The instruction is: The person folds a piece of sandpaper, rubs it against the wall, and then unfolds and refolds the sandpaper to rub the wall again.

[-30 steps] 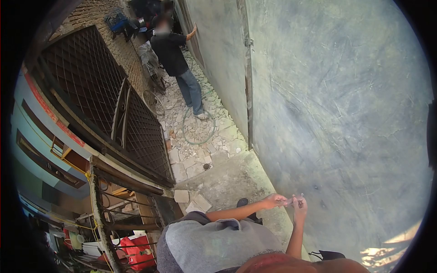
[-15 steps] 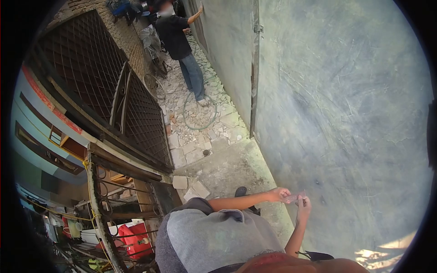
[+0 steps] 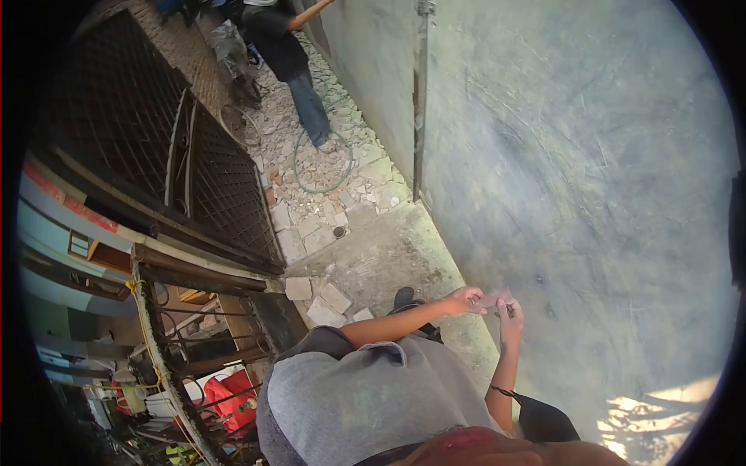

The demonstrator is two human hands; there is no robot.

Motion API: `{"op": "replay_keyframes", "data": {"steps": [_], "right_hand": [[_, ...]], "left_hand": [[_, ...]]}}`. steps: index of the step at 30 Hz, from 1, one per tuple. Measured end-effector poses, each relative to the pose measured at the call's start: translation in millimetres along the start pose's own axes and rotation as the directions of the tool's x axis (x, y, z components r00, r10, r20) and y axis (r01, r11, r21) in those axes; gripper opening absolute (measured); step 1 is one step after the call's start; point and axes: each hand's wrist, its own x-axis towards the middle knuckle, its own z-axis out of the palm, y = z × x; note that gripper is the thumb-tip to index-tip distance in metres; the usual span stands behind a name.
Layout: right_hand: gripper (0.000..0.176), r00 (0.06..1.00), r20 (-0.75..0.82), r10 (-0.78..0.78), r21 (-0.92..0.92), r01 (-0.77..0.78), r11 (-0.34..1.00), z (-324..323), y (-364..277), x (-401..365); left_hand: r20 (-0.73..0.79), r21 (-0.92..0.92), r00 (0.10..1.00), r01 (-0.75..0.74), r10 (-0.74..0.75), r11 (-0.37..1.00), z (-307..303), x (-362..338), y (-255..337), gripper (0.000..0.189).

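Observation:
My left hand reaches across from the left, its fingers closed in a pinch at one side of a thin, pinkish, see-through piece. At the piece's other side, my right hand pinches it with fingers raised. The piece looks like a small bit of film or plastic, but its exact kind is too blurred to tell. Both hands are held in front of the grey plastered wall, close to its lower part. Beside my right forearm hangs a dark flap with a thin cord around the arm.
Another person stands on the rubble ground with an arm against the wall. A green hose lies looped nearby. Broken tiles lie beside my foot. A dark metal gate and a rusty railing line the left.
The scene has shifted left and up in my view, cutting off more of the other person. My hands have risen slightly in view, and the thin piece has changed its angle between them.

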Motion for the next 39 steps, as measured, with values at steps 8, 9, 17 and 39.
{"op": "replay_keyframes", "data": {"steps": [8,9,17,39], "right_hand": [[0.014,0.993,-0.091,-0.071,-0.022,0.070,0.997,-5.4,1.8,-15.1],[0.015,0.988,-0.135,-0.077,-0.047,0.071,0.996,-8.0,1.7,-17.5],[0.023,0.360,-0.738,-0.570,-0.459,0.351,0.816,-126.7,-130.3,-61.4],[0.066,0.263,-0.384,-0.885,-0.920,-0.186,0.345,-131.6,-172.6,37.1]], "left_hand": [[0.050,-0.150,0.998,0.055,-0.048,0.987,10.8,-2.3,-2.2,0.047],[0.008,-0.157,0.997,0.071,-0.071,0.985,11.6,-1.6,-2.5,0.047],[-0.009,-0.104,0.985,0.169,-0.171,0.980,9.4,10.1,2.3,0.041],[-0.161,-0.234,0.967,0.158,-0.199,0.959,-31.8,5.9,44.9,0.048]]}}
